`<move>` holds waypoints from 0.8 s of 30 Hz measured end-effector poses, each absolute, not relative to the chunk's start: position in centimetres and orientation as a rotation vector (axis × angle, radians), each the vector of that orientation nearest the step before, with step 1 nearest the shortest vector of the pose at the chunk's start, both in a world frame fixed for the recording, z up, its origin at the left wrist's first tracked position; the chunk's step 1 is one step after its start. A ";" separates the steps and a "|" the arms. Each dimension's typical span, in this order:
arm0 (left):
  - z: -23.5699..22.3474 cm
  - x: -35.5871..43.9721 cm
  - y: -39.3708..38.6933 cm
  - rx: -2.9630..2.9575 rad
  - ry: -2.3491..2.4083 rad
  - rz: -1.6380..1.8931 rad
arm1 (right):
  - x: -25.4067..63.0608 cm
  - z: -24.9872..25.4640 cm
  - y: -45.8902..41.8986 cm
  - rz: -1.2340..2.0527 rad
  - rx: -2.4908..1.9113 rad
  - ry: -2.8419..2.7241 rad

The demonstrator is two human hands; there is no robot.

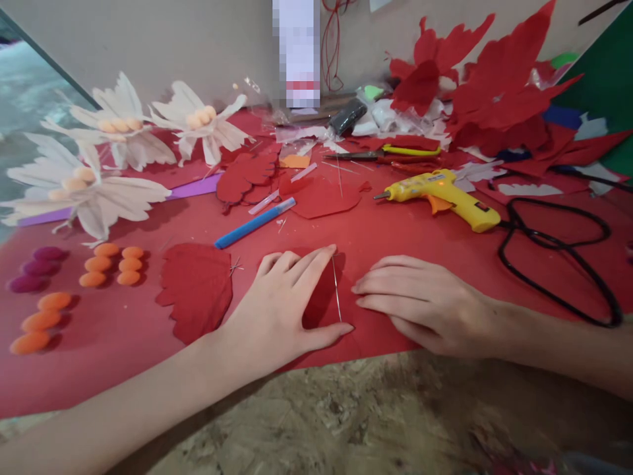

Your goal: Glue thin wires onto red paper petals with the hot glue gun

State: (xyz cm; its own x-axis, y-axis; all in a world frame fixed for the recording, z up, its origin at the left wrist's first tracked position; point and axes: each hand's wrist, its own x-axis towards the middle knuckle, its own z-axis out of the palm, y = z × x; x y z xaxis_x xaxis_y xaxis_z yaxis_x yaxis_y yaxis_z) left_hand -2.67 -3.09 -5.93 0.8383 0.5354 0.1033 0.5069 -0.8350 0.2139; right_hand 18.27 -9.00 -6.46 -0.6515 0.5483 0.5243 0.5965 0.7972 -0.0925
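My left hand [281, 303] lies palm down with thumb and forefinger spread wide. Their tips touch the two ends of a thin straight wire [337, 287], which lies across a red fabric or paper piece [319, 297] partly hidden under the hand. To the right, my right hand [420, 303] rests on the red surface with its fingers stretched out, apart from the wire; its thumb is mostly hidden. Left of my left hand is a scalloped red petal [195, 290] with wire ends [236, 265] sticking out at its side.
A yellow glue gun [440, 194] with a black cord [558, 244] lies at right. Beyond are a blue pen [254, 222], pliers [386, 154] and red cut pieces [321, 196]. White flowers [93, 191] stand left, near orange pompoms [42, 321] and purple ones [38, 267].
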 end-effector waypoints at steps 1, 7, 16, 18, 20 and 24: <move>-5.9 -2.7 -3.1 2.840 0.809 0.238 | 18.3 -6.4 -9.0 -0.132 -0.853 -2.430; -5.9 -2.9 -3.2 2.848 0.793 0.246 | 20.8 -4.4 -8.6 -0.474 -1.245 -2.184; -6.3 -2.8 -2.9 2.883 0.759 0.294 | 28.8 -5.5 -5.0 -0.219 -2.322 -1.957; -6.4 -2.8 -2.9 2.890 0.764 0.300 | 29.0 -5.9 -4.7 -0.199 -2.303 -1.951; -6.4 -2.8 -2.9 2.898 0.767 0.296 | 28.9 -6.0 -4.8 -0.198 -2.284 -1.931; -6.6 -2.9 -2.9 2.927 0.766 0.295 | 28.4 -5.6 -5.7 -0.302 -2.210 -1.866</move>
